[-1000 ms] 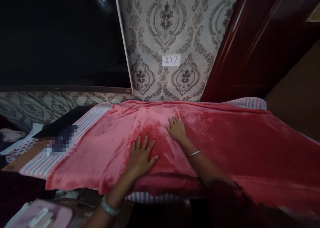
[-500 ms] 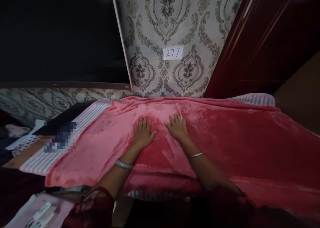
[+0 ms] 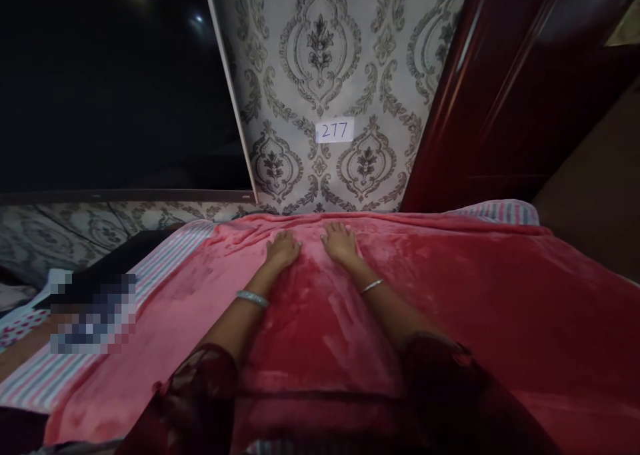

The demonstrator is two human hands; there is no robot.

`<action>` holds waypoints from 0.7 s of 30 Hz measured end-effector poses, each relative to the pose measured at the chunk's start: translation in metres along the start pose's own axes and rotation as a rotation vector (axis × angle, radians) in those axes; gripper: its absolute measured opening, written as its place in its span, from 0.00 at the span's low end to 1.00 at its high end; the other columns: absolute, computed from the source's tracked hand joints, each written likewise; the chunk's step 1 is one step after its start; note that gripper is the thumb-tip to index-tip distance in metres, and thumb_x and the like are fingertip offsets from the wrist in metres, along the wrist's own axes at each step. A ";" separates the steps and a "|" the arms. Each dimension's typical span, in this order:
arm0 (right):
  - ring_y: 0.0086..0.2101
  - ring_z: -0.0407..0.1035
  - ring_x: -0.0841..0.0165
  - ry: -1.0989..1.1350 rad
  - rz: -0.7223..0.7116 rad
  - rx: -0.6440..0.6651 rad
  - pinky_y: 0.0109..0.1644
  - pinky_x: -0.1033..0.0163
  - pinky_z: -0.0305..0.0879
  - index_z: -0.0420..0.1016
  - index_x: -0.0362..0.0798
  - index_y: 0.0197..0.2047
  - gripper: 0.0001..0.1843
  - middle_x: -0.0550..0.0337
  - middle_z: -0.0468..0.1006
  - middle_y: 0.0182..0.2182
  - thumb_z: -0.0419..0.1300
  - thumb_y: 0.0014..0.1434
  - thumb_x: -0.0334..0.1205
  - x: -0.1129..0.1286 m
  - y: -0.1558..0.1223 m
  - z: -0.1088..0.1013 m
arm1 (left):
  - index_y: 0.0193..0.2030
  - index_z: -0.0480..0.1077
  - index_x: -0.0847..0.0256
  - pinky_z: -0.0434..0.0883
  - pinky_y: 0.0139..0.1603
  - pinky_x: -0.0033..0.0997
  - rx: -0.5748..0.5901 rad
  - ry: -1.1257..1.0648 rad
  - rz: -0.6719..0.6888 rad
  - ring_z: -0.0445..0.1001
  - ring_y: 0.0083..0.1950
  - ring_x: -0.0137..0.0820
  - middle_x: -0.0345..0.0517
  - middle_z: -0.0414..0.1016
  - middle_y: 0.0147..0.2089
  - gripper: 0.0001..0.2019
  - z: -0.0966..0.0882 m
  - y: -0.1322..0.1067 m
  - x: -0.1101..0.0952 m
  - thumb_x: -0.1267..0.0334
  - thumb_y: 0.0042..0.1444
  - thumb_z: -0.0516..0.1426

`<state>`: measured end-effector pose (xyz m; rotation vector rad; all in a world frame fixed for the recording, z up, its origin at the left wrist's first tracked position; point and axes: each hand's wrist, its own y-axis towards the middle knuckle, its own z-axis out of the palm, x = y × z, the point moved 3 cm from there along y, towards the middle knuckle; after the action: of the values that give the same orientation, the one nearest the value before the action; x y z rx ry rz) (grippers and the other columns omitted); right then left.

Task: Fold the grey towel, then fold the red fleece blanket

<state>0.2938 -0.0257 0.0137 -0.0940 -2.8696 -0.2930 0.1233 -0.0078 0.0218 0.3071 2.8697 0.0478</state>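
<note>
A red plush blanket (image 3: 450, 288) is spread over a surface, with a folded plush piece (image 3: 305, 328) of the same red lying on its middle. My left hand (image 3: 283, 248) rests palm down near the far left part of that folded piece, fingers spread. Flat beside it, my right hand (image 3: 340, 240) presses near the far right part, its fingers also stretched out. Neither hand grips anything. Each wrist wears a bracelet. Dark red sleeves cover the near part of both arms and hide some of the fabric.
Striped cloth (image 3: 173, 248) shows under the blanket at the left and far right. A large dark screen (image 3: 115, 88) stands at the back left. Patterned wallpaper carries a paper label (image 3: 335, 130) reading 277. A glossy dark red panel (image 3: 480, 108) rises at the right.
Both hands have slid away from me over the folded piece, toward its far edge, and stay flat. The view has moved closer and tilted upward.
</note>
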 end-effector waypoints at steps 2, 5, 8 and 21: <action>0.73 0.41 0.55 -0.007 0.002 0.020 0.73 0.39 0.38 0.55 0.50 0.75 0.30 0.53 0.53 0.74 0.42 0.73 0.47 -0.001 0.010 0.012 | 0.73 0.57 0.58 0.46 0.75 0.61 0.006 0.040 0.007 0.48 0.78 0.45 0.58 0.53 0.77 0.29 0.007 0.017 -0.001 0.52 0.69 0.45; 0.72 0.43 0.54 -0.021 0.037 0.039 0.72 0.37 0.37 0.56 0.47 0.74 0.32 0.47 0.55 0.73 0.42 0.73 0.52 -0.013 0.013 0.034 | 0.75 0.54 0.55 0.43 0.74 0.66 0.030 0.105 0.010 0.44 0.79 0.45 0.54 0.48 0.79 0.30 0.030 0.031 0.003 0.50 0.68 0.43; 0.71 0.48 0.53 -0.018 0.081 0.024 0.72 0.36 0.38 0.58 0.44 0.73 0.33 0.44 0.58 0.71 0.41 0.73 0.53 -0.024 0.012 0.048 | 0.77 0.50 0.53 0.45 0.73 0.69 0.038 0.115 -0.005 0.40 0.80 0.45 0.52 0.44 0.80 0.32 0.049 0.035 0.011 0.48 0.68 0.41; 0.72 0.44 0.54 -0.010 0.099 0.072 0.72 0.37 0.38 0.57 0.45 0.74 0.34 0.46 0.55 0.73 0.39 0.73 0.53 -0.029 0.016 0.050 | 0.78 0.47 0.57 0.45 0.73 0.68 0.085 0.108 -0.010 0.38 0.80 0.44 0.53 0.40 0.80 0.36 0.052 0.040 0.014 0.44 0.68 0.40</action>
<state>0.3112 -0.0007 -0.0385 -0.2237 -2.8702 -0.1705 0.1315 0.0343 -0.0291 0.3156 2.9859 -0.0609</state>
